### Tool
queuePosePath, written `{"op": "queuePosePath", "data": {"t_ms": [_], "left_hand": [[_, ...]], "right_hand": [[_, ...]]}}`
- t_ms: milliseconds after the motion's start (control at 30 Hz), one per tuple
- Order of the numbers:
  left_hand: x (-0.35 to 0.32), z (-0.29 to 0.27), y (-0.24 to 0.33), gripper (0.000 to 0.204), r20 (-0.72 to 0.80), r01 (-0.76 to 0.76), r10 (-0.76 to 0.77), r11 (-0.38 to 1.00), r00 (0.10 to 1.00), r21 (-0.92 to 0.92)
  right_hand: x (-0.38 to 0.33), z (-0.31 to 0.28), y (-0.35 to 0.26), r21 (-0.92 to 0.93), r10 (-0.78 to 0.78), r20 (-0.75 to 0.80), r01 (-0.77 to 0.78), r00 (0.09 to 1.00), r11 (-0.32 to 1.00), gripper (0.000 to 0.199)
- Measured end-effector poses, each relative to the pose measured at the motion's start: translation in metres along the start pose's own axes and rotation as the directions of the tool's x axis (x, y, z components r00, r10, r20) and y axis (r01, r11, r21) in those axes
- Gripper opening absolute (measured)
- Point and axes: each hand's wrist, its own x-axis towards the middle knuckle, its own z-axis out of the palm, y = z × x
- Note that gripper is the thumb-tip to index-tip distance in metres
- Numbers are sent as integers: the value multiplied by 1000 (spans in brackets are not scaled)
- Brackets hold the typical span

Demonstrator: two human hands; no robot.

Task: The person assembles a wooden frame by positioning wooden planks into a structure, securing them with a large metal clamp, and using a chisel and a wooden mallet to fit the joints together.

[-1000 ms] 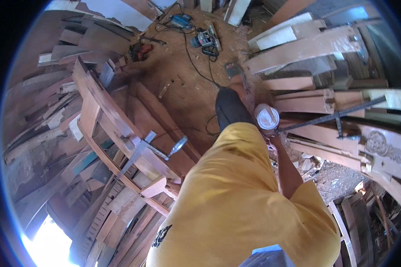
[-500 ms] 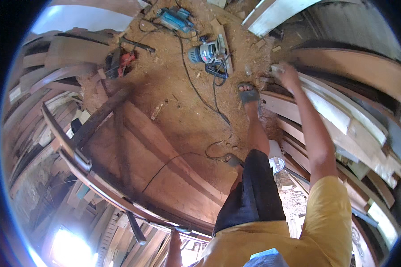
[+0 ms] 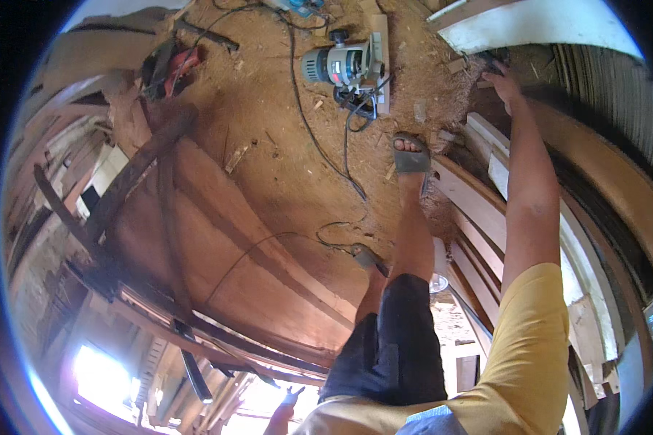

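Note:
My right hand reaches far forward on the right, its fingers stretched out and apart. Its fingertips are close to a small dark object on the floor at the foot of a white panel; whether they touch it I cannot tell. White-edged boards lean in a row beneath that forearm. Low at the bottom edge, my left hand is raised with its fingers apart and nothing visible in it, near the rim of a large wooden tabletop.
A grey-blue router sits on the sawdust-covered floor beside a wooden strip, its black cord trailing toward my feet. Part of a teal power tool shows at the top. A red tool lies far left. Stacked planks line both sides.
My right hand has left the end of the white-edged board and moved farther forward, toward the small dark object. My left hand has come away from the tabletop's edge. The view has shifted.

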Motion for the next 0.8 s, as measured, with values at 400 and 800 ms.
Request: {"op": "queuePosePath", "data": {"t_ms": [400,800], "left_hand": [[24,22,13,82,122,10,-4,999,992,-48],[24,28,8,76,156,11,7,993,988,-116]], "right_hand": [[66,-39,32,18,-25,-40,26,999,1000,80],[23,-15,-10,88,19,7,-20,1000,996,85]]}}
